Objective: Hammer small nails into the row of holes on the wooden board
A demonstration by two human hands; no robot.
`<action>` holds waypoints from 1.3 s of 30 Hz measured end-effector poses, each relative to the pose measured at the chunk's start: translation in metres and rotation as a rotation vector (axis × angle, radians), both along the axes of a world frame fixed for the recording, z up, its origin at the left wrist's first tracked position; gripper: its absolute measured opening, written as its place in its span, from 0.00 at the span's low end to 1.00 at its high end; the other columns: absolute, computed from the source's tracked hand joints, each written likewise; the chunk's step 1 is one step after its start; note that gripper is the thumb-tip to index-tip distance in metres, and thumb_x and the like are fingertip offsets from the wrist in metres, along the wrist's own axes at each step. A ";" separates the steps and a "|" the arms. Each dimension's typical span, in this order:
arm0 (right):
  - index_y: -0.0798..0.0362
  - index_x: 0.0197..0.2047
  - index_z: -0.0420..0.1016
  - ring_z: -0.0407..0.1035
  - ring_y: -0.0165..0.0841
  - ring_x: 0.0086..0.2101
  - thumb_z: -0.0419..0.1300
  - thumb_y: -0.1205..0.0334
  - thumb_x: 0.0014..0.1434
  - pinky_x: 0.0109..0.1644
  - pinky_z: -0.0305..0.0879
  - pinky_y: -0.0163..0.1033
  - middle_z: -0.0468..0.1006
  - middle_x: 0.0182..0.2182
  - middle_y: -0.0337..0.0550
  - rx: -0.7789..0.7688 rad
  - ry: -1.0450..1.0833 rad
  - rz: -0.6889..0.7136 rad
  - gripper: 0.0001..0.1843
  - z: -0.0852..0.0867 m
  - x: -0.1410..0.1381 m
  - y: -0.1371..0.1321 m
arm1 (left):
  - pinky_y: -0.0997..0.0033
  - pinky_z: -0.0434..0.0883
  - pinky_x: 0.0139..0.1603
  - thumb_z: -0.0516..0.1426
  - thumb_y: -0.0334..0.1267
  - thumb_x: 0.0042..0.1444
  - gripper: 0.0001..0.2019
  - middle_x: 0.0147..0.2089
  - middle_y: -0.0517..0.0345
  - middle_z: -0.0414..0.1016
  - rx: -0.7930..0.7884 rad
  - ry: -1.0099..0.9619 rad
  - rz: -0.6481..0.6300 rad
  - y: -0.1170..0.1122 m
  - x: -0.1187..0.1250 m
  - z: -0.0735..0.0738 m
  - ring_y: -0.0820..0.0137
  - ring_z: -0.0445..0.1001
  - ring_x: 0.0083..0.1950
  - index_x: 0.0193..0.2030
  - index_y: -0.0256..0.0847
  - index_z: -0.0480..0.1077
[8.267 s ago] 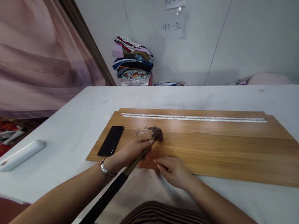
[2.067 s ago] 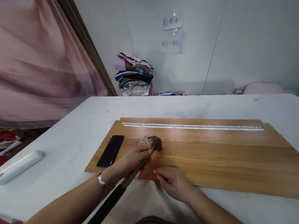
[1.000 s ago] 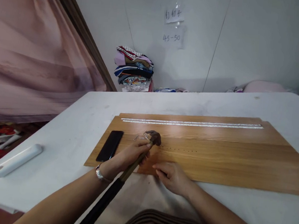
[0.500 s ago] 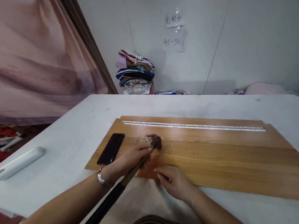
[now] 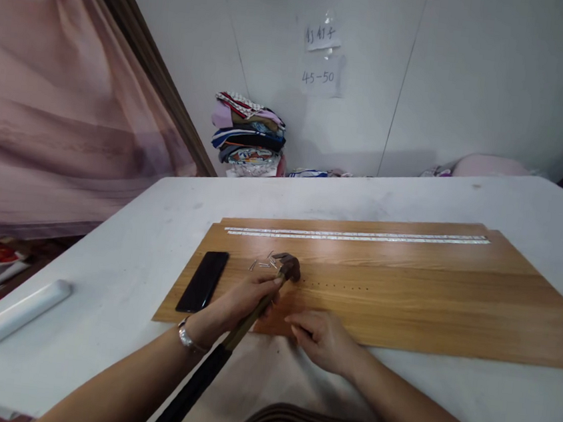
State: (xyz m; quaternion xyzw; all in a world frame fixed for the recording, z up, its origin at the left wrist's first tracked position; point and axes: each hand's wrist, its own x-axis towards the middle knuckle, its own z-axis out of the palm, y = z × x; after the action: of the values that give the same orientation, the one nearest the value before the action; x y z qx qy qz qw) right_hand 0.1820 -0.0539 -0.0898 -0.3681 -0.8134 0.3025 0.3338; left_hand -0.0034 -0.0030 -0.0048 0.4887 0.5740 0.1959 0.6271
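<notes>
Left hand (image 5: pixel 239 299) clenches hammer (image 5: pixel 206 374) high on neck: rigid, head-heavy. Right hand (image 5: pixel 324 336) just beside, curled on board (image 5: pixel 427 307); grasp unclear.

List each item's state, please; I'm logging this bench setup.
hammer: gripped by left hand, head down at board
right hand: open, resting on board's near edge
phone: screen dark, flat on board
nails: loose, beside hammer head
clothes: folded, stacked
</notes>
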 end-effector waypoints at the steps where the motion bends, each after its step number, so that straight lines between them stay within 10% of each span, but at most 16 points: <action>1: 0.52 0.47 0.77 0.75 0.34 0.35 0.52 0.67 0.62 0.39 0.68 0.36 0.82 0.37 0.45 -0.004 -0.002 0.002 0.15 0.001 0.000 0.000 | 0.78 0.62 0.19 0.56 0.51 0.53 0.16 0.25 0.62 0.68 0.005 0.004 -0.006 0.000 0.000 0.000 0.78 0.65 0.19 0.30 0.37 0.65; 39: 0.52 0.48 0.76 0.75 0.34 0.37 0.52 0.67 0.62 0.41 0.69 0.38 0.82 0.39 0.46 -0.060 0.036 0.018 0.15 0.000 0.003 0.001 | 0.78 0.62 0.19 0.57 0.50 0.53 0.15 0.26 0.61 0.70 -0.007 -0.026 -0.005 0.001 -0.003 -0.002 0.77 0.67 0.20 0.33 0.37 0.66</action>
State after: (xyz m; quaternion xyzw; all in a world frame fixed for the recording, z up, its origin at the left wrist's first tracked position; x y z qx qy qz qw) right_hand 0.1854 -0.0532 -0.0899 -0.3654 -0.8010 0.3364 0.3343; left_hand -0.0065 -0.0020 -0.0066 0.4854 0.5654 0.1989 0.6365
